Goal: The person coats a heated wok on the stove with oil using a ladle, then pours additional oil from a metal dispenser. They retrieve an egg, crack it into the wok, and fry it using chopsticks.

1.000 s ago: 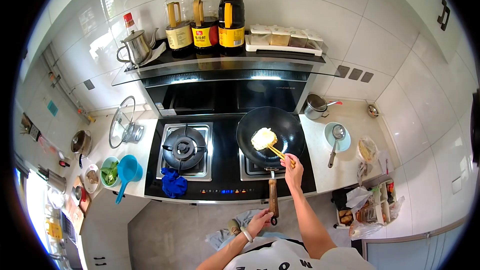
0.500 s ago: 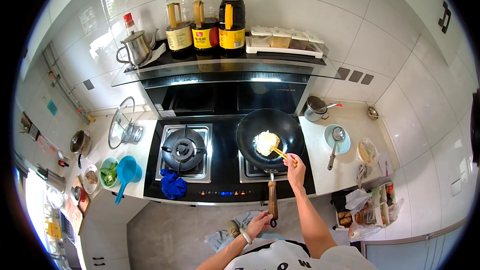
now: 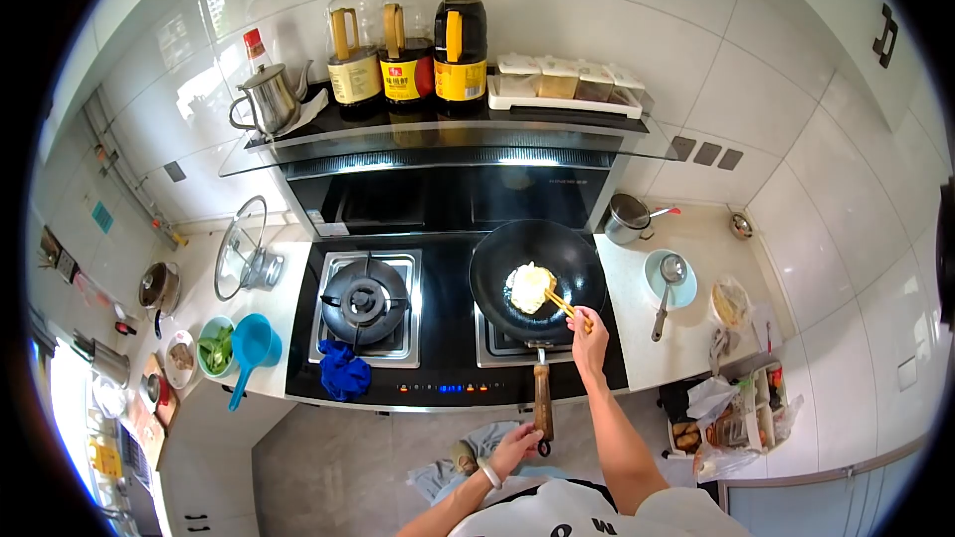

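A black wok (image 3: 497, 283) stands on the right burner, its wooden handle (image 3: 542, 403) pointing toward me. Inside it lies a pale yellow-white piece of food, which looks like fried egg (image 3: 530, 288). My right hand (image 3: 589, 330) is closed on a pair of yellow chopsticks (image 3: 563, 305), whose tips touch the right edge of the egg. Low down, my left hand (image 3: 518, 446) has its fingers closed at the end of the wok handle. A white band circles my left wrist.
Left of the wok is a bare burner (image 3: 365, 300) with a blue cloth (image 3: 344, 370) before it. A blue ladle (image 3: 256, 343), greens in a bowl (image 3: 216, 346) and a glass lid (image 3: 241, 249) stand left. Right are a pot (image 3: 628, 218) and a bowl (image 3: 657, 287) with a metal ladle (image 3: 672, 268).
The egg and the chopstick tips have shifted slightly right and down in the view. My left hand stays at the wok handle.
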`<control>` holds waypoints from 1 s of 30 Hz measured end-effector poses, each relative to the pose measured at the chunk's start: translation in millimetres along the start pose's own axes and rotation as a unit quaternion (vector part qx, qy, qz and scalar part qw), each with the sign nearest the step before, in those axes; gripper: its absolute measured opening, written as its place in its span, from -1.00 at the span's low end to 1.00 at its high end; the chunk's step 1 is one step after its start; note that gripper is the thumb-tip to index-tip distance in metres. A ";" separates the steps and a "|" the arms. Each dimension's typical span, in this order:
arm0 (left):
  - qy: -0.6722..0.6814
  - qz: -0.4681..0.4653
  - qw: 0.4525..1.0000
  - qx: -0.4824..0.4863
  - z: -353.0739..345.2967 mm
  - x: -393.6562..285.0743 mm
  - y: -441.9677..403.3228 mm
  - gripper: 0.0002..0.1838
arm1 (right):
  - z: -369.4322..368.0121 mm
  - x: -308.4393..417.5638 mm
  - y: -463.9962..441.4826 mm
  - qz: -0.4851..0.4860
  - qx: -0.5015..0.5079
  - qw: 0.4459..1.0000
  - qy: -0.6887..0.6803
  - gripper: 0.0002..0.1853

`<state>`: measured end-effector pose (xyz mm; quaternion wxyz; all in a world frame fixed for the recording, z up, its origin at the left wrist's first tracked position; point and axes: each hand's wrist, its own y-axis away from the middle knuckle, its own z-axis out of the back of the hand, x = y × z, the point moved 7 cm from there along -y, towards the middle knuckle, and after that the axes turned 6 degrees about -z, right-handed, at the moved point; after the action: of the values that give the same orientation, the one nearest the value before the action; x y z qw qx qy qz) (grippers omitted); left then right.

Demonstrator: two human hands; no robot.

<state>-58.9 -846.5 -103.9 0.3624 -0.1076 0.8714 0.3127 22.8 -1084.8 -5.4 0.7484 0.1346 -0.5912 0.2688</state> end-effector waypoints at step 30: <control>0.013 -0.001 1.000 -0.004 -4.9 -6.1 0.3 -0.70 | -4.9 5.6 14.3 0.012 0.020 0.999 0.029 -0.71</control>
<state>-57.4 -849.6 -96.9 0.3507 -0.1144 0.8746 0.3147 19.6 -1069.1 -3.0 0.7595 0.1344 -0.5651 0.2928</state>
